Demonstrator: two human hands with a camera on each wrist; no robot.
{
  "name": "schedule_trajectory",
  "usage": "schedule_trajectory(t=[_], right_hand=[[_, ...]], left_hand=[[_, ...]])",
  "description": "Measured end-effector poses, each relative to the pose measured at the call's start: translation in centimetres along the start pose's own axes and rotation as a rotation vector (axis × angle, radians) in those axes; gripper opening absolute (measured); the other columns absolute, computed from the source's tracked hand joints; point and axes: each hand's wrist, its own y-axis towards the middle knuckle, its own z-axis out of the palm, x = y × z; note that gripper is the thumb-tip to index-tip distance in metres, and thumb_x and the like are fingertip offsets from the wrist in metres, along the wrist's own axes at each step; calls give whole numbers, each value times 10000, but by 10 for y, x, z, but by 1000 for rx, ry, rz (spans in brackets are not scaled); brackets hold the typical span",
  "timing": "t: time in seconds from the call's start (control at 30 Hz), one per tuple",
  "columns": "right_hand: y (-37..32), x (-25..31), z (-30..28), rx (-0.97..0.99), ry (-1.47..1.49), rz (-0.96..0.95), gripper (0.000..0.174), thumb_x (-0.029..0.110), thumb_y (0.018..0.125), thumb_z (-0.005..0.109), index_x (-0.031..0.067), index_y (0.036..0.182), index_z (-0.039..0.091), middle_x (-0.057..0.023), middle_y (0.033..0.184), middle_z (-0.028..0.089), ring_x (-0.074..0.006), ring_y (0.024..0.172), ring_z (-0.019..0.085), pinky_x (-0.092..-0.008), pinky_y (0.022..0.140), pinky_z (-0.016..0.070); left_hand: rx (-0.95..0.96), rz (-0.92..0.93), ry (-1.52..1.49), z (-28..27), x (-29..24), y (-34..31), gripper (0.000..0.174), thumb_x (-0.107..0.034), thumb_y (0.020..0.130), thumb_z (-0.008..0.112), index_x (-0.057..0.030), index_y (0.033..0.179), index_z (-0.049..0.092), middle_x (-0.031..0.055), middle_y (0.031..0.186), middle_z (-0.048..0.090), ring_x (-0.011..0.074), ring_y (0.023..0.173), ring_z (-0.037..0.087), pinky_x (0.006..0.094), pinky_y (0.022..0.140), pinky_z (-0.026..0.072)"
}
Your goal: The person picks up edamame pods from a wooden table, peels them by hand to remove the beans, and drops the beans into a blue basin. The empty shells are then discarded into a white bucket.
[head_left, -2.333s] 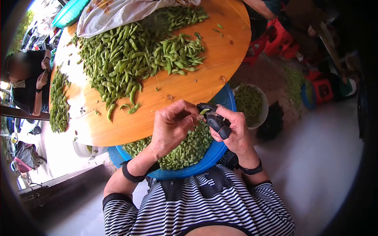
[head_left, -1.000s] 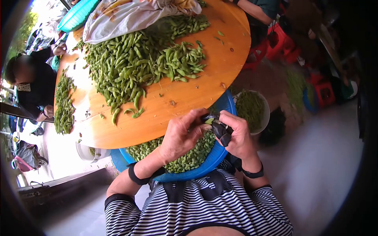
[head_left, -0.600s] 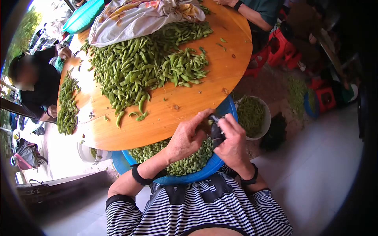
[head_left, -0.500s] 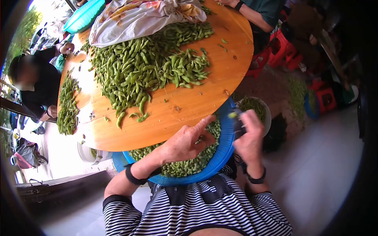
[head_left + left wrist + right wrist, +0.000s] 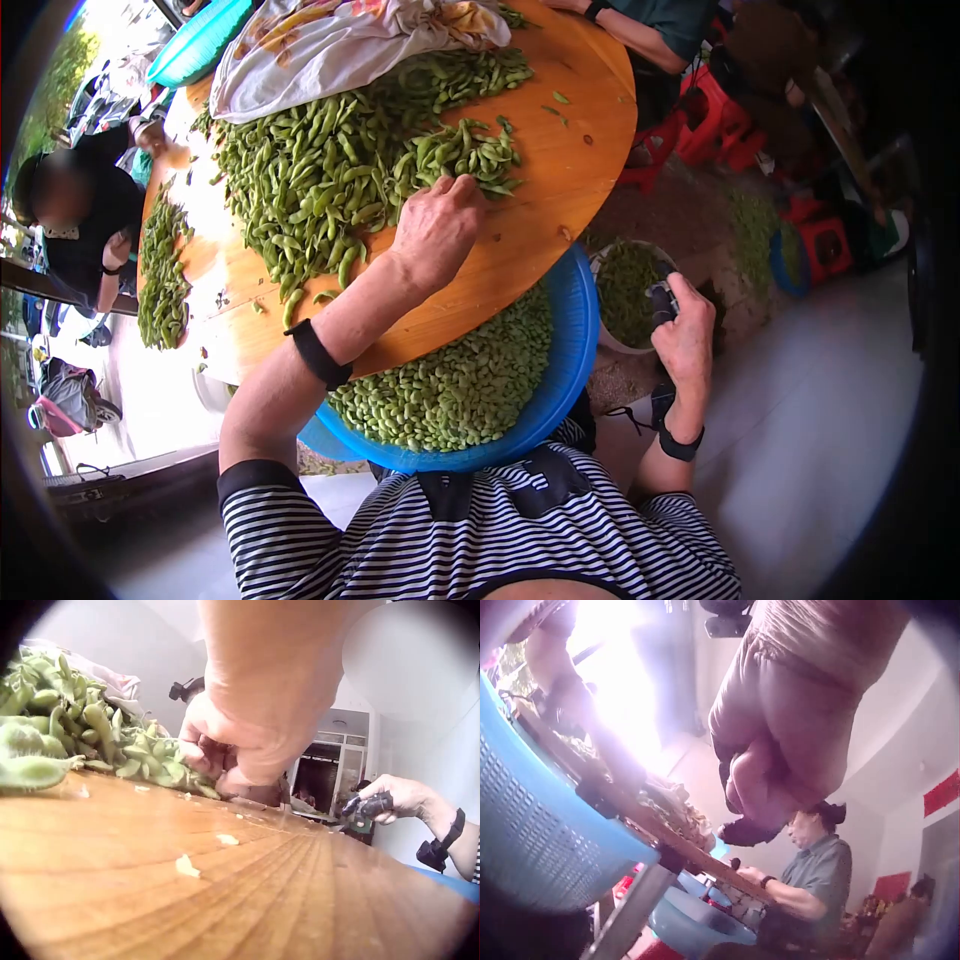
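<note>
My left hand reaches over the wooden table, fingers bent down at the edge of a small heap of green soybean pods. In the left wrist view its fingers curl at the pods close over the wood, and their tips are partly hidden. I cannot tell if a pod is between them. Off to the right, over the white bucket, my right hand holds a small black piece with curled fingers. Shelled beans fill the blue basin at my lap.
The main pod heap lies partly under a white patterned cloth. A turquoise basket stands at the table's far left. One person sits at left, another's forearm rests at the far edge. Red stools stand at right.
My hands were together over the basin, working at a green pod. My left hand has moved forward to the pods; my right hand has swung right over the bucket, with no green showing at it now.
</note>
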Motion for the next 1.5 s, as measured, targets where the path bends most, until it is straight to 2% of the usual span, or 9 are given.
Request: schedule_trajectory(t=[0.13,0.3,0.4,0.63,1.03,1.2,1.33,1.43,1.5], right_hand=[[2,36,3,171,331,-182,121,-66,752,571,-23,864,554,-215,787,593,-324,690,617,-342,646,467],[5,72,24,365,656,-272,495,-83,766,480,-11,1243,593,-48,728,605,-89,656,558,-234,637,470],[3,88,28,587,855,-35,267,-25,790,545,-25,1046,621,-17,708,584,-50,624,511,-220,592,445],[-10,92,46,662,1217,70,100,100,906,554,2,901,579,30,635,490,-26,530,426,-207,465,363],[-19,82,49,604,1229,2,158,125,929,533,-12,869,584,15,608,491,-25,494,388,-201,434,311],[-18,73,49,791,1593,175,145,100,918,545,-30,890,601,12,596,505,-30,490,429,-199,436,335],[-17,64,44,902,1655,165,148,88,921,536,-42,896,604,12,618,505,-34,468,413,-196,428,331],[-19,70,35,759,1251,106,109,44,883,543,-52,877,594,-19,658,498,-73,498,418,-234,466,349],[-18,72,40,422,750,-446,95,-11,800,565,-56,883,573,-73,703,499,-142,563,463,-278,534,383]], left_hand=[[-100,-145,-446,-23,-16,-11,141,-34,776,656,-48,911,615,102,930,539,305,872,581,391,702,501],[83,-459,-893,-47,-37,-24,105,-66,858,681,-51,936,613,16,815,618,127,637,596,287,563,467],[144,-629,-1407,-47,-47,-38,74,-64,907,647,-39,963,604,-11,734,608,54,576,545,230,522,435],[42,-718,-1795,-47,-65,-59,100,-13,897,654,-28,977,595,3,752,602,45,598,517,195,522,398],[-220,-283,-1189,-33,-73,-69,93,36,842,698,-17,849,622,25,805,634,91,691,592,230,609,470],[78,-652,-2434,-18,-79,-75,137,-43,840,723,-47,924,614,35,757,613,128,590,557,240,518,414],[216,-601,-2498,-24,-79,-69,262,-50,856,705,-48,1072,556,31,798,604,134,600,564,235,520,406],[201,-570,-2145,-30,-81,-64,357,-98,837,744,-36,1121,538,42,876,621,113,653,567,221,545,432],[198,-516,-1955,-33,-82,-64,370,-101,839,747,-33,1135,537,29,872,614,101,703,577,215,589,451]])
